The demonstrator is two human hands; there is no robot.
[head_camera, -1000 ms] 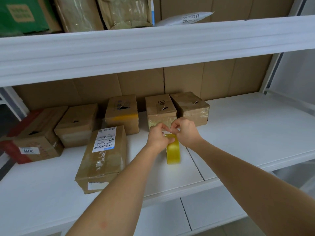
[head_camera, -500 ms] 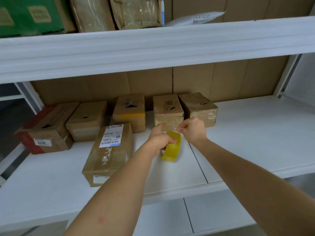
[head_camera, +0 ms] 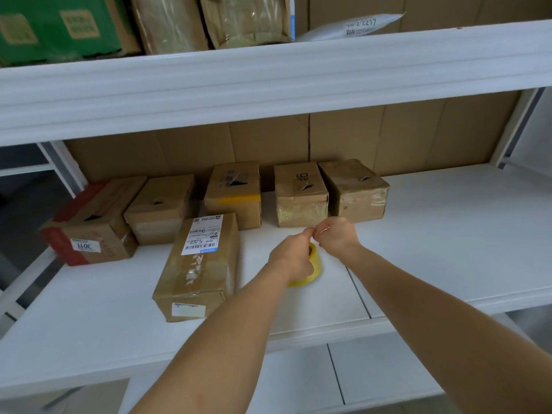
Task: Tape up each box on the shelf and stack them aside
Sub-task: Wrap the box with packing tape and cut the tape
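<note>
Above the white upper shelf board I see a green carton at far left, two plastic-wrapped brown parcels to its right, then a white mailer bag. Below that board, brown cardboard sheets line the back.

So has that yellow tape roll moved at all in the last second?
Barely. The tape roll sits in the same spot by the shelf seam, but has tipped from upright to tilted under the left hand.
</note>
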